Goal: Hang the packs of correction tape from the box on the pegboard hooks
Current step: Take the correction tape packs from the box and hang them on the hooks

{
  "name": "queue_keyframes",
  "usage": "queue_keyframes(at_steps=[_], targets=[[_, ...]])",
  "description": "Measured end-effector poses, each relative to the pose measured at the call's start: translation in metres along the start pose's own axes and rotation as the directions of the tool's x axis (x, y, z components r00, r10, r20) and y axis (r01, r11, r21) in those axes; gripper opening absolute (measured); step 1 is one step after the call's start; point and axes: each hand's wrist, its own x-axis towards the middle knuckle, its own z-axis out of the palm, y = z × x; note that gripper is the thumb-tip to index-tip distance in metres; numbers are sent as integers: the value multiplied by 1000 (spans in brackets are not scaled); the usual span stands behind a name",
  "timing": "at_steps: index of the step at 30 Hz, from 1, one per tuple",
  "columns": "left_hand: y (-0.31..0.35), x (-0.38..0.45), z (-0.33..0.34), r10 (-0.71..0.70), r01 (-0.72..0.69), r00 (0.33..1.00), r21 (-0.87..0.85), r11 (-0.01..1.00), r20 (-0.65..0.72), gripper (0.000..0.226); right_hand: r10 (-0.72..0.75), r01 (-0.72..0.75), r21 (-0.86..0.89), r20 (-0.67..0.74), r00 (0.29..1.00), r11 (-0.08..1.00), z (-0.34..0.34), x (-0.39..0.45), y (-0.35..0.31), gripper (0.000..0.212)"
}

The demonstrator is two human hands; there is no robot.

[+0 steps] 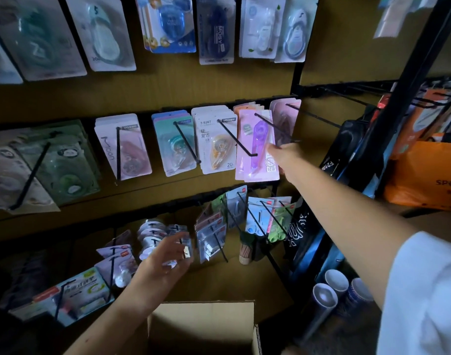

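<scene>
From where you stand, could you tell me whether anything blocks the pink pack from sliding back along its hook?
Nothing visible does. The pink pack, touched at its edge by the right hand, already hangs on its hook; behind it sit only more packs of the same kind.

A dim shop corner: brown board wall (168, 90), black rack upright (408, 80), orange bag (424, 175) beside.

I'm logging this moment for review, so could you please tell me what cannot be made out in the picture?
- Head view: inside of the cardboard box, in deep shadow and cut off by the bottom edge.
- Head view: right hand fingers, hidden behind the purple pack, so the grip is unclear.
- Head view: left hand, motion-blurred.
</scene>
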Motion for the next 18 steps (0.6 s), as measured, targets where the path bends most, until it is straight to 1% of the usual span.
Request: queue_keyframes(at_steps=[2, 4, 6, 8, 9, 10, 12, 14, 15, 18], targets=[[0, 0, -3, 12, -12, 1000, -15, 1000, -14, 46, 38, -37, 53, -12, 999, 998, 3, -1, 12, 24], [0, -2, -1, 3, -4, 1000, -26, 1000, -27, 43, 60, -64, 94, 45, 997, 994, 4, -15, 27, 21], [0, -7, 3, -19, 17, 999, -54, 998, -45, 41, 81, -100, 181, 109, 991, 978, 7, -39, 42, 18], [-3, -11, 9, -58, 53, 997, -95, 994, -50, 40, 42, -96, 254, 211, 977, 962, 15, -73, 57, 10], [-6, -13, 11, -83, 76, 995, -130, 989, -47, 40, 10, -85, 246, 290, 957, 966, 20, -92, 65, 10], [-10, -15, 14, -105, 95, 993, -164, 982, -53, 39, -11, -76, 214, 376, 927, 974, 26, -112, 74, 13], [-26, -21, 19, -145, 125, 986, -219, 968, -77, 37, -24, -42, 110, 540, 841, 993, 39, -147, 99, 16], [-50, -30, 27, -201, 179, 977, -234, 956, -75, 37, -6, 45, -46, 642, 767, 998, 57, -176, 128, 13], [-65, -38, 31, -244, 223, 967, -222, 949, -71, 38, 34, 43, -99, 672, 740, 994, 68, -187, 145, 12], [-108, -66, 43, -362, 351, 931, -155, 924, -49, 47, 259, -144, -218, 730, 632, 965, 104, -210, 197, 9]])
